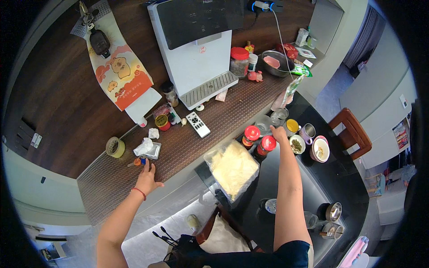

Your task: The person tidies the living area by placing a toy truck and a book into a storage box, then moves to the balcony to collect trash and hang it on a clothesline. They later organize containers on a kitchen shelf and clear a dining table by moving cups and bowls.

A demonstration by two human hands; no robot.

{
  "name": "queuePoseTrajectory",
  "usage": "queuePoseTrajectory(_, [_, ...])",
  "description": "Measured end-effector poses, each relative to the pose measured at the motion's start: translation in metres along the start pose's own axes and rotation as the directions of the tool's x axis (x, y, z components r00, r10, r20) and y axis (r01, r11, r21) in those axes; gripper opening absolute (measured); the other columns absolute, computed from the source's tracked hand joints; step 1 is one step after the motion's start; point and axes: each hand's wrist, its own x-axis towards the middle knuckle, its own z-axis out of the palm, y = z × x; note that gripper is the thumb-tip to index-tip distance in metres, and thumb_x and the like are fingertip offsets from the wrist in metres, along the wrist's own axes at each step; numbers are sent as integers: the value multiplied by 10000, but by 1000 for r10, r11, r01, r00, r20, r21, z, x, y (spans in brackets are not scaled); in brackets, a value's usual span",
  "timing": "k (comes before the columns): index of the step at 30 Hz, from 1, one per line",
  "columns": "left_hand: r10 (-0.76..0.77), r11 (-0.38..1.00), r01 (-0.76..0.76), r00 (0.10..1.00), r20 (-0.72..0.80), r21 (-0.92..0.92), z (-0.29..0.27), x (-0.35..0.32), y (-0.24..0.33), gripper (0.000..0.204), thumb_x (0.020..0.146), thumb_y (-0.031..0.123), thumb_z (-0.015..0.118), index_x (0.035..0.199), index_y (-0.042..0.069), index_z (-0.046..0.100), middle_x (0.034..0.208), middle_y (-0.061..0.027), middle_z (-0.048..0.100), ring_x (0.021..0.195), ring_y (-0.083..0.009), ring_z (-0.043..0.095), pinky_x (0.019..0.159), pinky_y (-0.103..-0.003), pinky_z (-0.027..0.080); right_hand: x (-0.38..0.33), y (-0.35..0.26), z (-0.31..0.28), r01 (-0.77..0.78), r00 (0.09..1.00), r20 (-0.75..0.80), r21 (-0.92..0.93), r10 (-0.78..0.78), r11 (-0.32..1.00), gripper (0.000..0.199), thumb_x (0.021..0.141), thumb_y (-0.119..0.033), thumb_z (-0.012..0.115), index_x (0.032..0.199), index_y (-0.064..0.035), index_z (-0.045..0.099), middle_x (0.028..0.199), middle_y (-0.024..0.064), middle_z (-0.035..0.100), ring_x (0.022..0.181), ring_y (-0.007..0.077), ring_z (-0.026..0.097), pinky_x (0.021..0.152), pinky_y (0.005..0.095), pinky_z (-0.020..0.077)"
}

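Observation:
My left hand [146, 179] reaches over the brown patterned ledge, its thumb spread away from the fingers. Its fingertips are at a small blue item [143, 161] beside a small orange piece [137, 162]; I see nothing gripped in the palm. Just beyond lie a silver-grey flat box [154, 151] and crumpled white tissue [144, 146]. Over the black table, my right hand [279, 134] has its fingers closed at the rim of a clear glass [263, 124]. Two red-lidded jars [267, 144] stand to its left, near a clear bag of pale yellow powder [234, 170].
A white water dispenser [194, 58] stands at the back of the ledge, with a remote [198, 124] before it. Right of my right hand are a yellow-filled cup [292, 126], a small green-filled bowl [296, 145] and a pink-rimmed bowl [320, 149]. A wooden chair [350, 134] stands beyond.

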Motion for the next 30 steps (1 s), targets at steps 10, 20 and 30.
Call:
queuePoseTrajectory(10, [-16, 997, 16, 1000, 0, -79, -4, 0, 5, 944, 503, 382, 773, 1206, -78, 342, 1319, -303, 148, 1144, -389, 362, 934, -373, 359, 38, 21, 40, 8, 991, -134, -73, -17, 997, 329, 688, -214, 536, 782, 94, 605, 795, 232, 608, 825, 325, 598, 742, 374, 449])
queuePoseTrajectory(20, [-21, 999, 20, 999, -26, -29, -10, 2, 10, 938, 484, 345, 788, 1206, -68, 355, 1323, -296, 154, 1062, -364, 457, 889, -353, 403, 10, 42, 3, 165, 953, -272, 94, -134, 982, 344, 750, -216, 462, 585, 53, 600, 561, 149, 596, 544, 232, 602, 575, 335, 475])
queuePoseTrajectory(30, [-6, 997, 1, 998, -62, -74, -3, 5, 9, 874, 489, 250, 784, 1191, -65, 370, 1315, -304, 168, 1103, -382, 410, 891, -366, 400, -81, 71, -94, 179, 888, -441, 78, -127, 981, 329, 757, -204, 421, 593, 19, 599, 525, 110, 589, 530, 239, 600, 577, 352, 477])
